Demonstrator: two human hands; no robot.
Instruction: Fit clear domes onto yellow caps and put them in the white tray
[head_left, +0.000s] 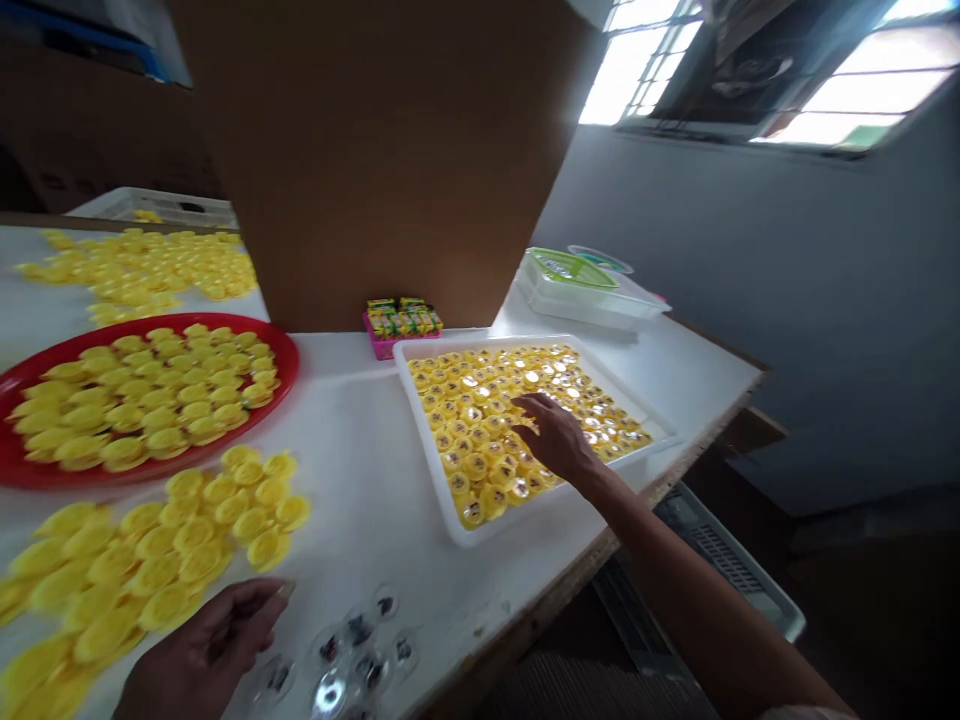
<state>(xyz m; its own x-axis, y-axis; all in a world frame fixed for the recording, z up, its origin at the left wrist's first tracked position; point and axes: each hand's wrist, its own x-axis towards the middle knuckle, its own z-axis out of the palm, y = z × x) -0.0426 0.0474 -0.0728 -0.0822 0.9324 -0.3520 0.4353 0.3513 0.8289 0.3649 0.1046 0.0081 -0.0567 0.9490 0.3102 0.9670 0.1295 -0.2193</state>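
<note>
My right hand (pixel 556 436) is over a white plastic tray (pixel 442 480), its fingers apart and nothing seen in them. The tray is filled with yellow round pieces (pixel 480 465) with shiny clear tops and small dark prints. At the lower left, my left hand (pixel 214 650) is closed, thumb and finger meeting at the tips; whether a small thing is between them is hidden. It is beside a heap of yellow scalloped cups (pixel 161 570). Just right of that hand lie several clear round discs (pixel 371 665) with dark pictures, loose on the white table (pixel 345 430).
A red oval platter (pixel 289 365) bears rows of yellow cups. Behind it lie more yellow cups (pixel 172 265). A pink box (pixel 384 349) of small yellow-green packets stands before a tall brown cardboard sheet (pixel 390 160). Clear lidded containers (pixel 592 295) stand far right; a grey crate (pixel 727 560) is below.
</note>
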